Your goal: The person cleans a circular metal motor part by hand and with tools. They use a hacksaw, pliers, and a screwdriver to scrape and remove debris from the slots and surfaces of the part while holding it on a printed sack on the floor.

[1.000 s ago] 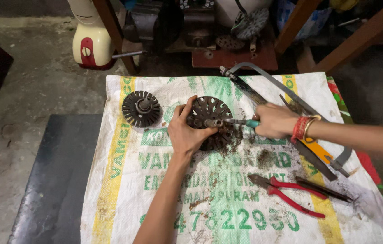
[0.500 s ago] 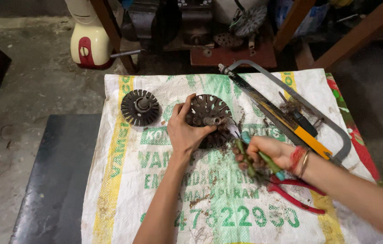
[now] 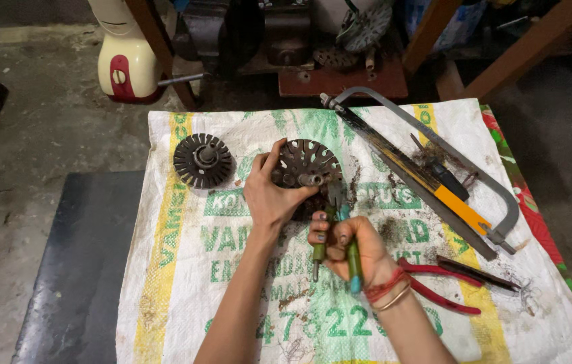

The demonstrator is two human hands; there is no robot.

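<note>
While left hand (image 3: 274,197) steadies rotor (image 3: 306,168), right hand (image 3: 344,244) grips pliers (image 3: 337,232)

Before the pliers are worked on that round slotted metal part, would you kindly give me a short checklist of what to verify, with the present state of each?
1. Left hand steadies the slotted metal part: ok, fingers rest on its rim.
2. Right hand has a firm grip on the green-handled pliers: ok, both handles enclosed.
3. Plier tips seated on the centre shaft: cannot tell, too small to see.
4. Part lies flat on the woven sack: cannot tell.
5. Hacksaw and red pliers apart from both hands: ok.
</note>
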